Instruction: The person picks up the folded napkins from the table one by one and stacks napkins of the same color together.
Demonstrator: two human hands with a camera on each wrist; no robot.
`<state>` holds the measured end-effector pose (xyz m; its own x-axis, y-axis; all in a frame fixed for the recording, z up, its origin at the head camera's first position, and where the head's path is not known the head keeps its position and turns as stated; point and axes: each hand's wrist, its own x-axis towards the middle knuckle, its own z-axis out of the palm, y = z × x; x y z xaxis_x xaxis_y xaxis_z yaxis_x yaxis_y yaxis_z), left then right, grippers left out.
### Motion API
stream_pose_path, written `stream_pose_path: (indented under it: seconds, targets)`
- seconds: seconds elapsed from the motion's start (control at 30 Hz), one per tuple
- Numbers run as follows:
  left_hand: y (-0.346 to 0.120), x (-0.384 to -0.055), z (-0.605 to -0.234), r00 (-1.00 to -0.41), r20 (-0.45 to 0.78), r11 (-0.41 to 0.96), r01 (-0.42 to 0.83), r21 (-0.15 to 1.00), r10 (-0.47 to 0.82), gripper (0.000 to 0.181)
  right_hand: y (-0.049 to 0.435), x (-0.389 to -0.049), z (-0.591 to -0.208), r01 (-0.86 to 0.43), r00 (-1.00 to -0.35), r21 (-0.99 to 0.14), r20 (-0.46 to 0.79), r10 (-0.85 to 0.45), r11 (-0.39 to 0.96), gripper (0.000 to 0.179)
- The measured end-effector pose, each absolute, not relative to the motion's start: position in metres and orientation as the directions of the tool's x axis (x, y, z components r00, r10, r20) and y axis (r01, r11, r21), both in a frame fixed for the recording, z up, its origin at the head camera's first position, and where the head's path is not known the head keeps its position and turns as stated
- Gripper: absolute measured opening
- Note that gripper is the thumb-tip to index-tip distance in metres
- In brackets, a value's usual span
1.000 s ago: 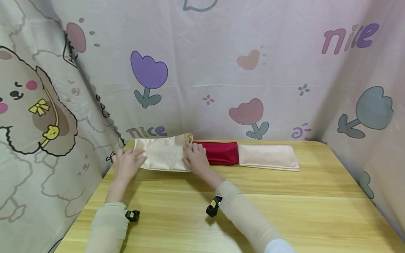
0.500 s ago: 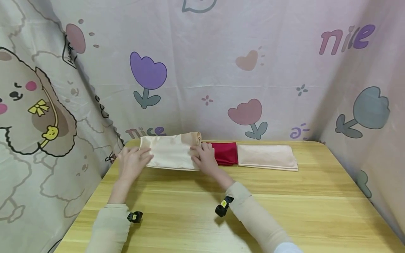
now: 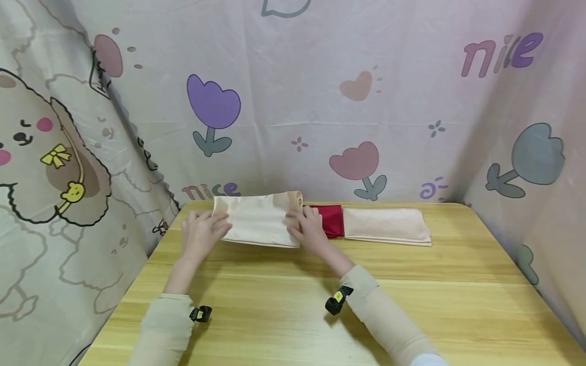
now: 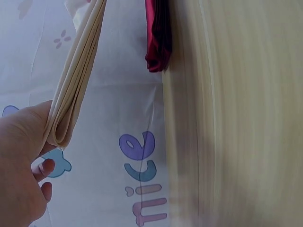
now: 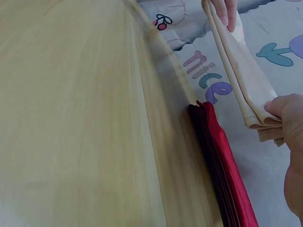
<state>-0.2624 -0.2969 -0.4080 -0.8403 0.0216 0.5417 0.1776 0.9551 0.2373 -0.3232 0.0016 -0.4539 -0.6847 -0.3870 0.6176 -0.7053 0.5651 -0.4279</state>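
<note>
Between both hands a folded cream cloth (image 3: 258,219) is held up above the far side of the table, its layers showing edge-on in the left wrist view. My left hand (image 3: 201,236) pinches its left end, and my right hand (image 3: 311,231) pinches the right end. Behind and below it lies a folded dark red cloth (image 3: 332,222); its left part is hidden by the cream one in the head view. Both wrist views show the red cloth (image 5: 222,165) resting on the table, apart from the cream cloth (image 4: 78,75).
A folded pale pink cloth (image 3: 386,226) lies at the red cloth's right end. The wooden table (image 3: 274,315) reaches back to a printed curtain (image 3: 284,91), which also hangs along both sides.
Both hands have carried the cream cloth to the right, so it covers more of the red cloth in the head view. The red and pink cloths have stayed in place.
</note>
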Motion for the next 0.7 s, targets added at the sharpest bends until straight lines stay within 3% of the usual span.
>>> stream_pose_path:
  seconds: [0.53,0.7]
  targets:
    - [-0.268,-0.264,-0.404,-0.805,0.59,0.947,0.237,0.215,0.067,0.038,0.031,-0.321,-0.459,-0.71,-0.663,-0.413,0.666,-0.344,0.57,0.031]
    - [-0.26,-0.265,-0.405,-0.804,0.591,0.944,0.243,0.223,0.067,0.037,0.04,-0.317,-0.457,-0.694,-0.685,-0.438,0.646,-0.336,0.571,0.032]
